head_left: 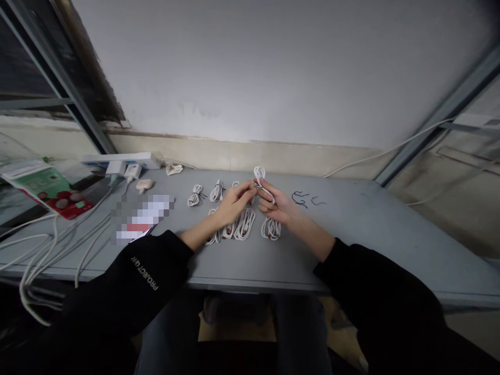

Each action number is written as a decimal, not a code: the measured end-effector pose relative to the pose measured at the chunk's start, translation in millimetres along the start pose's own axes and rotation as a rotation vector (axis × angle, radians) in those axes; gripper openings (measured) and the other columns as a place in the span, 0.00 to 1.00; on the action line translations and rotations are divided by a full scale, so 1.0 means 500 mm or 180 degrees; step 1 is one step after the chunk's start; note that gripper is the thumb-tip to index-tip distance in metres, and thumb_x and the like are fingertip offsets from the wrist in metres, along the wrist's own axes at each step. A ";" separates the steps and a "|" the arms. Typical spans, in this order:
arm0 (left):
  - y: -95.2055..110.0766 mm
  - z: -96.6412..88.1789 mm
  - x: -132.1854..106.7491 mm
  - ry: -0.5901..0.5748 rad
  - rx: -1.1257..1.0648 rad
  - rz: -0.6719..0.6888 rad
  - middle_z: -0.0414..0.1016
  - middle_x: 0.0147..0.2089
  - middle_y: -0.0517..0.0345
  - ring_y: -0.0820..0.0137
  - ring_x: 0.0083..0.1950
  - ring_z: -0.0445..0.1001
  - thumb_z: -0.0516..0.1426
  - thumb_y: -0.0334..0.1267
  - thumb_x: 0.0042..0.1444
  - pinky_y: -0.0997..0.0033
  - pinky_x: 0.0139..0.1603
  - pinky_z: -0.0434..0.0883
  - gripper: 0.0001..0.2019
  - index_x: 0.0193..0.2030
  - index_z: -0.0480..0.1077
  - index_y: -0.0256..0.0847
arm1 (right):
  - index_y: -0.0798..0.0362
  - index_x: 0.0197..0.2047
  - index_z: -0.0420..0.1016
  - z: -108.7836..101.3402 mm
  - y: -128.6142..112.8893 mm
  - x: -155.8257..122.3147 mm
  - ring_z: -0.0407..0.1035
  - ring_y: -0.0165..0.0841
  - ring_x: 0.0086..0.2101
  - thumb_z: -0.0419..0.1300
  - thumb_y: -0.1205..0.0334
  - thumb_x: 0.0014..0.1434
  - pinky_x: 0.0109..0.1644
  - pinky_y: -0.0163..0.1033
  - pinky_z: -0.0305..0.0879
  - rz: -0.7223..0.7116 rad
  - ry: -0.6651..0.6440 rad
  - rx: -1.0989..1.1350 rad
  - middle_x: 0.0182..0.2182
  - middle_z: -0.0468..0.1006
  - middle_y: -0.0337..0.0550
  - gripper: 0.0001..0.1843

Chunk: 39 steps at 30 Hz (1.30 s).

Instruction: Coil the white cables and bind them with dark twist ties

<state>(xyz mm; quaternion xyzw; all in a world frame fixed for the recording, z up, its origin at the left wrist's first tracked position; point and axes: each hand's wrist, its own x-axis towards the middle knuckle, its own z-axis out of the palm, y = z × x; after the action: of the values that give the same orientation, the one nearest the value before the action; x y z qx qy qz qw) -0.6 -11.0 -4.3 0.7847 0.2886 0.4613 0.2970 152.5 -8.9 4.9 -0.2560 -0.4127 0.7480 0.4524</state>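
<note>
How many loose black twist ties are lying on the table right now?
2: a larger tie just right of the right hand on the grey table, and a smaller tie farther right. Others could be hidden under the cable bundles.

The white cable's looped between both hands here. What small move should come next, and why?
I'd pinch the loop in your left hand, freeing your right hand to take a black twist tie lying just beside it. The white cable shows no clearly finished tie, while the coils farther back appear bound with black ties.
</note>
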 end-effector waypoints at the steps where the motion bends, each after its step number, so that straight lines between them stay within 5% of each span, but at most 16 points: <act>1: -0.002 -0.002 -0.001 0.0032 0.0088 0.0116 0.65 0.27 0.62 0.74 0.28 0.63 0.48 0.37 0.62 0.71 0.31 0.62 0.08 0.36 0.66 0.39 | 0.51 0.36 0.68 -0.003 -0.001 0.001 0.34 0.21 0.10 0.48 0.57 0.70 0.15 0.31 0.37 -0.0026 0.0000 -0.0010 0.10 0.50 0.22 0.13; 7: -0.019 -0.011 0.003 0.0401 0.1196 0.0898 0.74 0.41 0.54 0.73 0.34 0.70 0.53 0.32 0.58 0.72 0.36 0.69 0.13 0.51 0.66 0.38 | 0.50 0.29 0.61 -0.013 -0.006 0.004 0.34 0.22 0.10 0.49 0.56 0.70 0.16 0.32 0.40 0.0054 0.0067 0.0054 0.10 0.48 0.22 0.16; 11: -0.027 -0.024 0.010 0.0024 0.2124 0.1396 0.77 0.47 0.50 0.69 0.45 0.75 0.51 0.34 0.65 0.68 0.44 0.71 0.11 0.52 0.69 0.39 | 0.51 0.27 0.59 -0.006 -0.007 0.001 0.33 0.22 0.10 0.43 0.61 0.72 0.16 0.31 0.40 0.0381 0.0326 0.0340 0.09 0.48 0.23 0.20; 16: -0.036 -0.035 0.019 -0.0290 0.2911 0.1700 0.79 0.47 0.51 0.69 0.43 0.76 0.49 0.35 0.67 0.70 0.41 0.70 0.11 0.44 0.73 0.39 | 0.53 0.25 0.60 0.004 -0.011 -0.004 0.32 0.20 0.11 0.40 0.63 0.73 0.15 0.29 0.38 0.0750 0.0514 0.0424 0.09 0.49 0.24 0.24; 22: -0.041 -0.035 0.022 -0.0406 0.2746 0.1780 0.79 0.44 0.53 0.70 0.40 0.74 0.49 0.35 0.67 0.69 0.40 0.67 0.11 0.39 0.73 0.41 | 0.51 0.19 0.50 0.006 -0.015 -0.007 0.31 0.19 0.12 0.42 0.60 0.73 0.15 0.29 0.37 0.1116 0.0595 0.0372 0.08 0.47 0.26 0.28; 34: -0.036 -0.022 0.017 0.0142 0.2993 0.1327 0.73 0.36 0.52 0.70 0.31 0.67 0.46 0.39 0.68 0.68 0.31 0.58 0.15 0.36 0.71 0.42 | 0.51 0.22 0.55 0.010 -0.011 -0.010 0.30 0.21 0.12 0.38 0.58 0.73 0.15 0.31 0.36 0.0782 0.0018 0.0064 0.11 0.49 0.26 0.26; 39: -0.028 -0.019 0.016 0.0300 0.2981 0.1000 0.70 0.34 0.52 0.69 0.30 0.65 0.45 0.38 0.67 0.68 0.30 0.56 0.14 0.35 0.68 0.40 | 0.52 0.25 0.57 0.013 -0.007 -0.012 0.38 0.21 0.11 0.37 0.58 0.73 0.15 0.30 0.40 0.0693 -0.0302 -0.0084 0.14 0.54 0.28 0.24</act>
<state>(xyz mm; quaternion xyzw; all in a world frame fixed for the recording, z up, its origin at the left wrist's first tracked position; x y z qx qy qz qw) -8.6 6.0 -6.4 0.8461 0.3562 0.3563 -0.1740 151.9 -15.9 11.3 -0.2695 -0.4131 0.7985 0.3451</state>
